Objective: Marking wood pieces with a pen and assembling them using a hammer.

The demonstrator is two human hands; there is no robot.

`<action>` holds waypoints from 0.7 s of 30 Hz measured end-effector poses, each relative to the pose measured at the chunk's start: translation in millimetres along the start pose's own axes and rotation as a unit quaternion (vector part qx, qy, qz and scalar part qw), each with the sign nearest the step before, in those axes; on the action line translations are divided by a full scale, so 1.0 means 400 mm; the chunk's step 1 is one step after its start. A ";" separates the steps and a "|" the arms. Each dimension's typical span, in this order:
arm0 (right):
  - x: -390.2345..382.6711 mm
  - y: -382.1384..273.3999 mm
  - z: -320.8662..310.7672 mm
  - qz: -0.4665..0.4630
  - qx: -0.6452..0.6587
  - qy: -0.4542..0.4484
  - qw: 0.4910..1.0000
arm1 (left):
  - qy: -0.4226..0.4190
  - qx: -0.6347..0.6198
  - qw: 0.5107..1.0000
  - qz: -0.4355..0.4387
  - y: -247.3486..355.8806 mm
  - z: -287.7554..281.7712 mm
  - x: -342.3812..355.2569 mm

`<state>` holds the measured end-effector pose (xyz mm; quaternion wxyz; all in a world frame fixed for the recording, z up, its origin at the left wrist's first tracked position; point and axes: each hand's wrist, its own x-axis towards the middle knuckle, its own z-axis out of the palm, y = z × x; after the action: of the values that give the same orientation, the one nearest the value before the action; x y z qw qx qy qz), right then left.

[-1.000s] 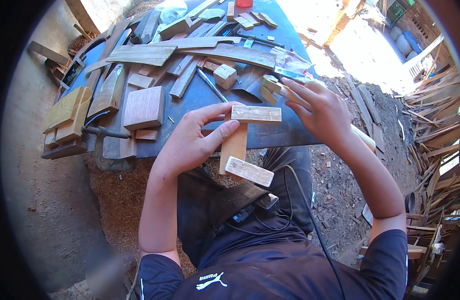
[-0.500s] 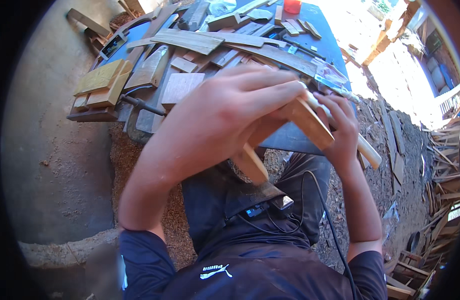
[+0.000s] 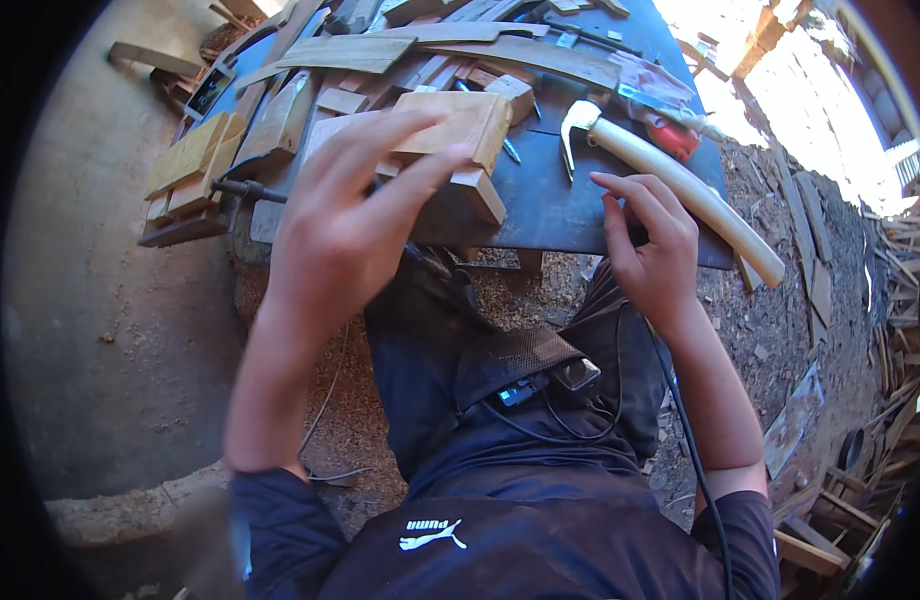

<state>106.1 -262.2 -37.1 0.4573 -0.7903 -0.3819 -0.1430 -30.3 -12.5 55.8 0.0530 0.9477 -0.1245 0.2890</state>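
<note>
Okay, head view only. Since a second ago the joined wooden piece has gone from chest height, held between both hands, to the top centre of the frame, over the dark blue desk.

Left hand: fingers spread wide over the piece, palm on its near side. It presses or carries it, but whether the fingers actually close round it I cannot tell, as the back of the hand hides the contact. The piece is a light block with a narrower stick running off its lower right; it sits at or just above the desk's near edge.

Right hand: it has let go of the piece. The grip is open and holding nothing, fingers loosely curled, right of centre. It sits just beside the pale handle of the claw hammer, not touching it as far as I can see. The hammer lies diagonally on the desk, steel head toward top centre, handle overhanging the right edge.

My read: assembly work is now one-handed, and the free hand is nearest the hammer.

Elsewhere, offcut planks are stacked upper left, a nail lies by the block, and there is sawdust on the ground below.
</note>
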 end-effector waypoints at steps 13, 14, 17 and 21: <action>0.001 -0.028 -0.014 0.080 0.064 -0.054 0.993 | 0.093 -0.122 0.920 -0.360 0.195 0.075 -0.228; 0.006 -0.037 -0.011 0.078 0.058 -0.056 0.994 | 0.094 -0.121 0.910 -0.386 0.194 0.083 -0.195; 0.004 -0.025 -0.005 0.069 0.047 -0.074 0.994 | 0.064 -0.043 0.925 -0.372 0.169 0.137 -0.110; 0.005 -0.008 -0.015 0.077 0.090 -0.108 0.987 | 0.031 0.071 0.933 -0.352 0.132 0.176 -0.042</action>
<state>105.6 -265.3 -30.9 0.4920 -0.7840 -0.3782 0.0142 -20.4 -72.0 -10.4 0.0876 0.9227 0.2395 0.2893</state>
